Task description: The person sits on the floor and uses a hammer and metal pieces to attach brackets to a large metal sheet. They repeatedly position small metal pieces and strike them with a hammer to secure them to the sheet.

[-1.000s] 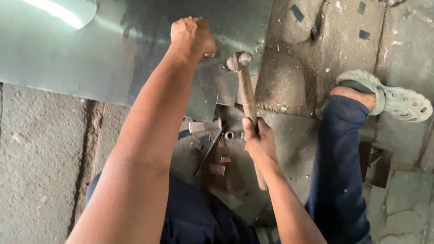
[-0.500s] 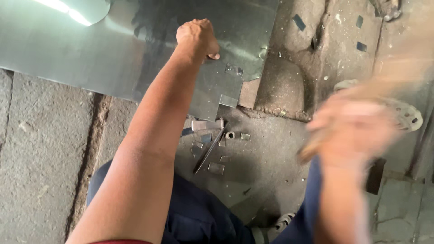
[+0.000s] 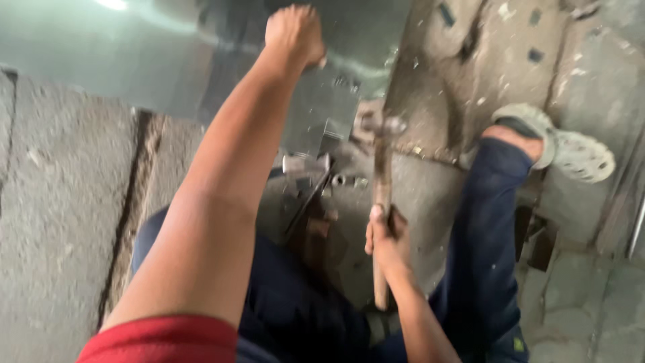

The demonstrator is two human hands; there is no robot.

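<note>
My right hand grips the wooden handle of a hammer. Its metal head is down near the edge of a grey metal sheet lying on the floor. My left hand is stretched far forward and closed in a fist on that sheet; something small may be pinched in it, but the frame is too blurred to tell what. My legs in dark blue trousers frame the work spot.
Small metal offcuts and a dark flat tool lie on the concrete between my legs. My right foot wears a pale perforated shoe. Rough stone floor spreads to the left, and cut metal scraps lie at the back right.
The hammer swung up and to the right in a blur half a second ago and has come back down to the sheet's edge. My left fist stayed on the sheet.
</note>
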